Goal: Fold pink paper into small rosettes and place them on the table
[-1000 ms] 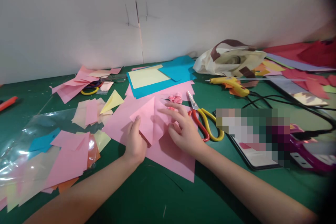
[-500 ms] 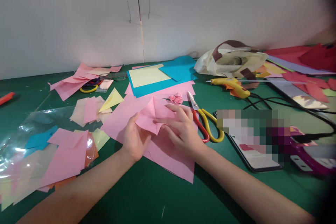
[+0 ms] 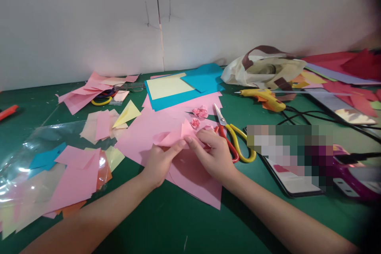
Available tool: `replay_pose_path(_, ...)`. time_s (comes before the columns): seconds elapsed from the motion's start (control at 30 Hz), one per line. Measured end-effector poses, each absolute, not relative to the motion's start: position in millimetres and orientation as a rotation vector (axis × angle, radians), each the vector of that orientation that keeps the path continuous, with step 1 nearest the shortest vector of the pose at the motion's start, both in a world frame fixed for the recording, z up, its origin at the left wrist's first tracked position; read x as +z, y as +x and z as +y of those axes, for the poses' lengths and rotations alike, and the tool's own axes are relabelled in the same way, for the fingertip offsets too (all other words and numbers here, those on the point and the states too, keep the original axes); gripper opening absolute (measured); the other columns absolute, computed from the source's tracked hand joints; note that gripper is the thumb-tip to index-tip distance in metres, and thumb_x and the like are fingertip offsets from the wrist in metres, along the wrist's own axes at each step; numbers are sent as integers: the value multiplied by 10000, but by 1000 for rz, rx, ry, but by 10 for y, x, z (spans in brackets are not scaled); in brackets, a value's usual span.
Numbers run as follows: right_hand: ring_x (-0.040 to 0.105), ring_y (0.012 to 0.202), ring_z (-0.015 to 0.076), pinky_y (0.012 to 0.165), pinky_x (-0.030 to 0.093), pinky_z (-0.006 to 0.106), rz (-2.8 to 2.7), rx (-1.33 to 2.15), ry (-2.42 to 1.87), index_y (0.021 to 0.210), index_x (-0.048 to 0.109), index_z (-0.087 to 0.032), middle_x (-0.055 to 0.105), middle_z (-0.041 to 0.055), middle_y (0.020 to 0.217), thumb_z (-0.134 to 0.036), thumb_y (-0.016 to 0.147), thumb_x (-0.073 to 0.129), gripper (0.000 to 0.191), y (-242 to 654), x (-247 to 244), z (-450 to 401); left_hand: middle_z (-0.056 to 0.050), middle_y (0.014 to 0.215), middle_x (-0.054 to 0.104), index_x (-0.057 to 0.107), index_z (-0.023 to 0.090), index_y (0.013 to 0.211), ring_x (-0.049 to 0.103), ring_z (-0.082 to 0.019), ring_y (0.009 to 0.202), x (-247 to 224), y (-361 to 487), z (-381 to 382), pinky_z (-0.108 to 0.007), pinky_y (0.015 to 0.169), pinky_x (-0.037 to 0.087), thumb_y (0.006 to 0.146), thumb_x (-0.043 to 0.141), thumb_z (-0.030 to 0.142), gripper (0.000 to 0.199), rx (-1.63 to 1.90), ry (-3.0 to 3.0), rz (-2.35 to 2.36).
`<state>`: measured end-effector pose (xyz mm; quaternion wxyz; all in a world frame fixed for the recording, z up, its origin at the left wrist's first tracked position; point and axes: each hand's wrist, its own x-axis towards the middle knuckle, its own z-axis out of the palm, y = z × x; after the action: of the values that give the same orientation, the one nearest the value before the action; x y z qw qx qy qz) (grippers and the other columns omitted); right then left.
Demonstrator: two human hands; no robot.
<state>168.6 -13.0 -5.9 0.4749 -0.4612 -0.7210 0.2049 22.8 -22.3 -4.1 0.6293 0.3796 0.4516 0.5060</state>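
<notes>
Between both hands is a creased piece of pink paper, its middle pinched up into a fold. My left hand is closed on its left part, thumb pressed along the near edge. My right hand pinches the fold from the right; its fingertips are partly hidden behind the paper. Underneath lie larger pink sheets. Just beyond the held paper are small pink paper roses. Scissors with red and yellow handles lie right beside my right hand.
A clear plastic bag with paper pieces lies at left. Blue sheets and a cream sheet are at the back. Rightward are a yellow glue gun, black cables, a phone and a cloth bag.
The pink paper was spread nearly flat, with my right fingers on its face. Now both hands pinch it into a raised fold, and more of the roses behind it shows.
</notes>
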Motion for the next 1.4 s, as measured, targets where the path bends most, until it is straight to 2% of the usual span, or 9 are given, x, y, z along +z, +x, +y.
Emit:
replay_pose_path(0.2, 306, 505, 101, 508, 277, 270, -1717, 602, -1131, 532, 259, -205, 265, -54, 529, -295, 896, 496, 444, 1668, -30, -161, -96, 992, 733, 727, 161, 875, 645, -266, 1032, -27, 233, -202, -400, 915, 497, 715, 739, 298, 210, 1188, 800, 1025)
replay_pose_path(0.33, 448, 595, 128, 570, 373, 280, -1675, 636, -1109, 549, 402, -200, 451, -12, 583, -283, 874, 530, 359, 1660, -24, -159, -86, 958, 740, 729, 173, 905, 653, -262, 1003, -40, 229, -202, -383, 867, 516, 718, 734, 293, 222, 1213, 836, 1045)
replay_pose_path(0.47, 523, 684, 141, 643, 430, 295, -1542, 681, -1111, 790, 541, -210, 574, 7, 743, -279, 824, 602, 98, 1651, -40, -153, -88, 887, 748, 744, 162, 850, 673, -257, 923, -61, 231, -198, -388, 862, 514, 712, 735, 324, 213, 1212, 902, 1085)
replay_pose_path(0.57, 548, 714, 146, 656, 446, 300, -1446, 754, -1115, 987, 559, -216, 597, 13, 803, -306, 802, 637, 220, 1645, -39, -154, -82, 885, 749, 752, 171, 882, 671, -251, 923, -45, 238, -202, -378, 861, 514, 719, 731, 329, 228, 1179, 958, 1070)
replay_pose_path(0.67, 549, 680, 142, 647, 443, 298, -1424, 803, -1120, 840, 622, -200, 621, 13, 732, -318, 821, 622, 119, 1649, -22, -161, -68, 914, 750, 750, 196, 944, 665, -243, 946, -9, 240, -217, -358, 854, 516, 737, 717, 335, 252, 1134, 1021, 1085)
replay_pose_path(0.77, 534, 643, 136, 639, 430, 296, -1397, 808, -1122, 692, 624, -192, 617, 5, 663, -314, 820, 628, 177, 1657, -7, -165, -56, 917, 750, 745, 216, 968, 669, -240, 945, 24, 238, -231, -355, 848, 519, 749, 704, 346, 258, 1097, 1056, 1134)
replay_pose_path(1.07, 495, 602, 129, 604, 421, 280, -1324, 890, -1140, 633, 601, -184, 568, -6, 610, -346, 826, 617, 252, 1658, -25, -155, -72, 937, 751, 738, 196, 976, 679, -258, 917, 7, 237, -231, -358, 789, 539, 747, 702, 356, 281, 1100, 1041, 1107)
replay_pose_path(1.27, 469, 575, 117, 582, 411, 271, -1295, 905, -1146, 604, 585, -182, 542, -14, 584, -335, 820, 617, 267, 1650, -5, -164, -67, 969, 745, 737, 197, 959, 664, -253, 981, 15, 239, -231, -358, 851, 528, 747, 705, 338, 257, 1123, 1063, 1101)
replay_pose_path(1.4, 512, 605, 128, 596, 429, 276, -1282, 910, -1138, 658, 623, -186, 603, 1, 636, -333, 815, 624, 216, 1653, -20, -164, -69, 942, 749, 741, 193, 949, 673, -256, 949, 52, 262, -234, -365, 834, 535, 738, 710, 331, 255, 1124, 1049, 1118)
